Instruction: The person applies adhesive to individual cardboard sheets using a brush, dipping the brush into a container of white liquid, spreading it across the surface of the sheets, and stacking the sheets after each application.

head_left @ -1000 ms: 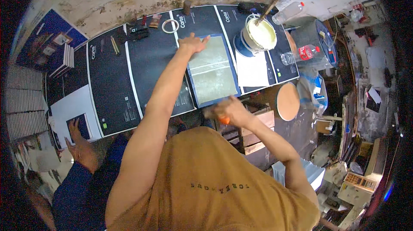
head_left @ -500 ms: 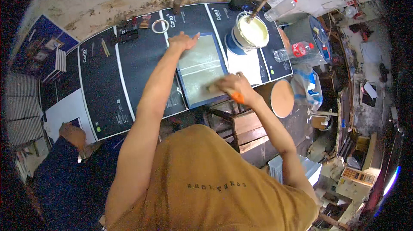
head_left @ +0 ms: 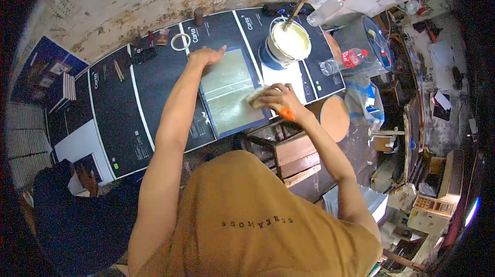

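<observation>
A flat rectangular panel with a dark blue border and a wet-looking greyish-green middle [head_left: 227,107] lies on the table before me. My left hand [head_left: 207,56] rests with fingers spread at its far left corner. In my right hand [head_left: 283,101] is a wide brush [head_left: 254,98] with pale bristles and an orange part on its handle. The bristles are at the panel's right side; whether they touch it is hard to tell. Beyond that hand stands a bucket of cream-coloured paste [head_left: 291,45], a wooden stick [head_left: 303,0] leaning out of it.
Black printed sheets [head_left: 165,86] cover the table. A tape roll [head_left: 180,42] lies toward the back, plastic bottles [head_left: 355,57] at the right. White paper [head_left: 282,78] is under the bucket. A round-topped stool [head_left: 335,118] stands beside the table. Another person [head_left: 85,215] works at the left.
The brush has moved away from me and to the right over the panel. My left hand stays at the corner. The view has shifted slightly, and the other person leans in further.
</observation>
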Motion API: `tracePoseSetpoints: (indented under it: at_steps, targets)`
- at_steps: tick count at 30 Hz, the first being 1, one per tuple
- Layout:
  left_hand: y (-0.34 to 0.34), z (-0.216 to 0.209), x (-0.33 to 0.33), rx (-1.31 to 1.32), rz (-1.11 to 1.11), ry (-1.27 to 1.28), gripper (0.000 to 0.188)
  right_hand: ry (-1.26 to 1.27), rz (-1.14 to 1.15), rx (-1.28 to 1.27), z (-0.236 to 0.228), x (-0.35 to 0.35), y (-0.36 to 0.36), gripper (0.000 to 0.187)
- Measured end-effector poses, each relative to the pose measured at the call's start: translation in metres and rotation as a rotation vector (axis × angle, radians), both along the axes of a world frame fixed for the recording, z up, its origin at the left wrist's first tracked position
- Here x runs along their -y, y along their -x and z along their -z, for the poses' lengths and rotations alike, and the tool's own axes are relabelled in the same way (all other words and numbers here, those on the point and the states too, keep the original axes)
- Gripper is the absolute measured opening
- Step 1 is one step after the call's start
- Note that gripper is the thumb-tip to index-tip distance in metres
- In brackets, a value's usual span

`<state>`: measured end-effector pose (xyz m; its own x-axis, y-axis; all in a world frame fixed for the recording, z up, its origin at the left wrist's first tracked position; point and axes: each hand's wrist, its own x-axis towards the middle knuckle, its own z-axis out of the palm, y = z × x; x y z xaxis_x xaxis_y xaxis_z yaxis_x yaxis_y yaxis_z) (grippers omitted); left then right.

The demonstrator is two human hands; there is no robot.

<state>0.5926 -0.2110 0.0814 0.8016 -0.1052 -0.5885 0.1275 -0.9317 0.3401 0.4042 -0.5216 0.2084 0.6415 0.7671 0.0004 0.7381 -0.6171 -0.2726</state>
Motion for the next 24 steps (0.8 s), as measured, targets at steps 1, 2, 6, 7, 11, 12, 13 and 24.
tracePoseSetpoints:
  at_steps: [1,2,6,7,11,12,13,24]
  targets:
    - [-0.004,0.005,-0.006,0.003,0.000,-0.018,0.088,0.106,-0.046,0.021,0.018,0.006,-0.001,0.027]
    - [-0.005,-0.009,0.002,0.006,0.023,-0.027,0.088,0.208,-0.055,0.038,0.029,0.015,0.004,0.026]
    - [0.033,-0.040,0.009,-0.034,0.015,-0.056,0.084,0.496,-0.015,-0.325,-0.006,0.061,0.048,0.023]
    - [0.053,-0.038,0.002,0.131,0.028,0.012,0.078,0.354,0.046,-0.329,-0.024,0.070,0.051,0.020]
    - [0.152,-0.025,-0.004,0.827,-0.196,0.228,0.057,-0.246,0.284,-0.212,-0.080,0.058,0.018,0.015]
    - [0.178,-0.037,0.002,0.824,-0.250,0.270,0.057,-0.410,0.403,-0.287,-0.057,0.057,0.005,0.020]
    - [0.206,-0.041,0.007,0.769,-0.223,0.245,0.062,-0.403,0.367,-0.047,-0.035,0.050,-0.011,0.025]
    - [0.295,-0.046,0.061,0.348,-0.129,-0.021,0.085,-0.167,-0.391,-0.241,0.061,-0.125,-0.105,0.027]
